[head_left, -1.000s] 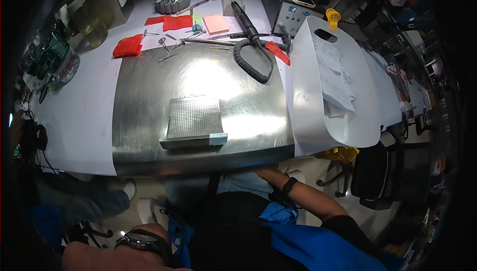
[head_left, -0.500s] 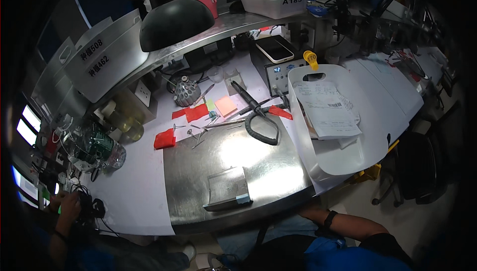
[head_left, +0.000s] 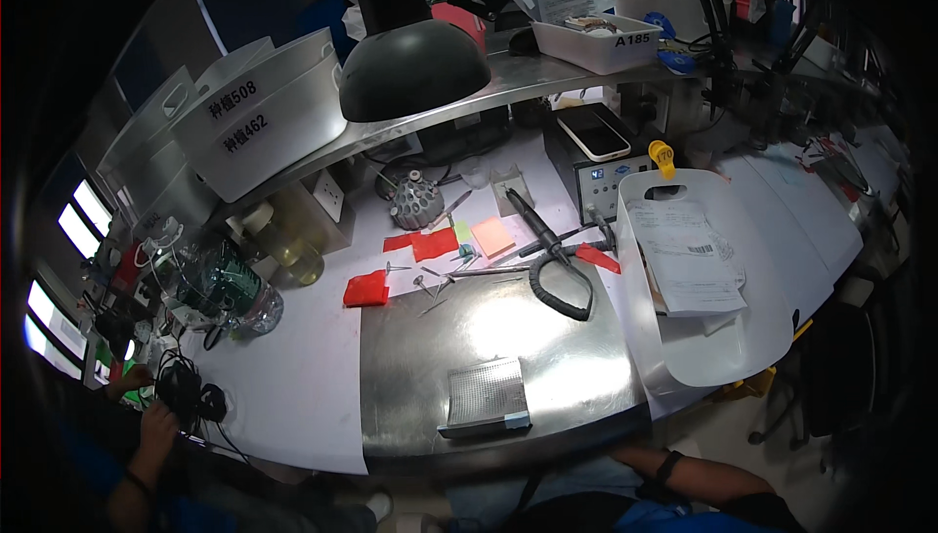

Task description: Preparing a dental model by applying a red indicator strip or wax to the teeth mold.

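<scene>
A workbench seen from the worker's head. One perforated metal tray (head_left: 488, 394) lies near the front edge of a shiny metal plate (head_left: 586, 367) set into the white bench top (head_left: 303, 396). The tray is ahead and to the left of the worker's right hand (head_left: 635, 457), apart from it. Only the wrist end of that hand shows, below one black wristband (head_left: 669, 466); the rest is hidden at the bench edge, so whether its fingers are spread, curled or gripping cannot be told. The left hand is out of sight, its state unknown. Beyond the tray lie one black handpiece (head_left: 532, 216) with one coiled cord (head_left: 547, 300), one peach note pad (head_left: 492, 237), four red pieces (head_left: 365, 289), one grey domed holder (head_left: 416, 203) and several thin metal tools (head_left: 430, 291), too tangled to count surely. To the right stands one big white bin (head_left: 728, 349) holding papers (head_left: 689, 257), with one yellow tag (head_left: 662, 158) at its rim; behind it, one phone (head_left: 593, 132) rests on one control box (head_left: 602, 186). To the left are two bottles, one clear with a green label (head_left: 259, 306), one holding yellowish liquid (head_left: 293, 252). One black lamp (head_left: 415, 69) hangs above. At far left, a co-worker's two hands (head_left: 158, 427) are near black cables (head_left: 178, 386).
</scene>
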A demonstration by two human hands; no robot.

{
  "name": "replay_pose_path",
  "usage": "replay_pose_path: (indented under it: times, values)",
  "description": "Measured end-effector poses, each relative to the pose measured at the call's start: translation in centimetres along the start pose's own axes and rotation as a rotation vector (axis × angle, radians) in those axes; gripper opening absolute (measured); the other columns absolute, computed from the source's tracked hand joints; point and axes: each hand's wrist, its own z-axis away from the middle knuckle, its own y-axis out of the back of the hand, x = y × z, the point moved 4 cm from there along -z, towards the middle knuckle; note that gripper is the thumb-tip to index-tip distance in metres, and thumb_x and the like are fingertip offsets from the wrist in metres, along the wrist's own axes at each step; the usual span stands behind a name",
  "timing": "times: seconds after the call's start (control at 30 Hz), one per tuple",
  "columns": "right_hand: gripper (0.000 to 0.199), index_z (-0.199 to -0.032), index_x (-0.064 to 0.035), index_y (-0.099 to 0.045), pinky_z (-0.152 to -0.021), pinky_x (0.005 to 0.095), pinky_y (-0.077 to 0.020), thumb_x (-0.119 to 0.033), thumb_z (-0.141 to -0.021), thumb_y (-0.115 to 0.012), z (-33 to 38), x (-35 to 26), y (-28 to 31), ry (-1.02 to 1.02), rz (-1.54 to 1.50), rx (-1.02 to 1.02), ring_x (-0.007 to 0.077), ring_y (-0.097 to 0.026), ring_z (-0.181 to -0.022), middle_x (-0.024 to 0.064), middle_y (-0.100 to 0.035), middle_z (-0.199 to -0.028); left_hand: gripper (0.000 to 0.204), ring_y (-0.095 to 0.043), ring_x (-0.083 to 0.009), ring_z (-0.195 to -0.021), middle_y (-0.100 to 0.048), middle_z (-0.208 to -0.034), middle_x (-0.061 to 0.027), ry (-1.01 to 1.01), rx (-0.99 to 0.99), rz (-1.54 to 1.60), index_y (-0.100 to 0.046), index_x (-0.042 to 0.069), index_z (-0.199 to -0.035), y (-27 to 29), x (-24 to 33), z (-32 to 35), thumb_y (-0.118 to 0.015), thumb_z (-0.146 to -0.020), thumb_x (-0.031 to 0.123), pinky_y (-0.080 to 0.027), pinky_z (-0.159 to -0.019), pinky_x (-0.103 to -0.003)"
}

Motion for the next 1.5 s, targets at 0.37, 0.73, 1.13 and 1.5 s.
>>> replay_pose_path:
  times: [0.37, 0.73, 1.13, 1.5]
  values:
    - [0.022, -0.103, -0.0051, -0.073, -0.082, 0.0446, -0.0539, -0.016, -0.095, -0.057, 1.6, 1.7, 0.5, 0.09, -0.173, -0.29, 0.0314, -0.069, -0.09, 0.0177, -0.072, -0.101, 0.019, -0.068, -0.0268, -0.077, -0.069, -0.087, -0.0136, 0.016, 0.141, -0.229, -0.075, -0.003, -0.087, 1.8, 3.1, 1.1, -0.063, -0.098, 0.005, -0.052, -0.067, -0.034]
    - [0.021, -0.101, -0.0055, -0.074, -0.081, 0.0448, -0.0541, -0.016, -0.095, -0.056, -0.1, -1.0, -2.3, -0.043, -0.224, -0.659, 0.0313, -0.069, -0.088, 0.0176, -0.072, -0.099, 0.021, -0.072, -0.0297, -0.077, -0.069, -0.094, -0.0258, -0.309, 0.845, -0.103, -0.067, -0.008, -0.094, 1.2, 4.2, 1.3, -0.064, -0.098, 0.012, -0.061, -0.069, -0.038]
    - [0.021, -0.099, -0.0059, -0.075, -0.079, 0.045, -0.0544, -0.016, -0.094, -0.056, -4.4, -0.7, -5.9, -0.075, -0.104, -0.532, 0.0313, -0.069, -0.085, 0.0174, -0.073, -0.098, 0.049, -0.068, -0.0403, -0.097, -0.062, -0.111, -0.0354, -0.583, 0.667, 0.402, -0.061, -0.016, -0.115, -0.7, -2.1, -1.1, -0.073, -0.093, 0.026, -0.056, -0.086, -0.049]
    - [0.022, -0.097, -0.0064, -0.075, -0.078, 0.0452, -0.0546, -0.016, -0.094, -0.056, -4.3, -2.7, -7.5, -0.209, -0.044, -0.4, 0.0312, -0.07, -0.083, 0.0172, -0.073, -0.096, 0.056, -0.066, -0.0406, -0.102, -0.064, -0.107, -0.0309, -0.128, 0.651, 0.595, -0.061, -0.019, -0.113, -0.1, -2.0, -2.8, -0.072, -0.092, 0.032, -0.053, -0.091, -0.045]
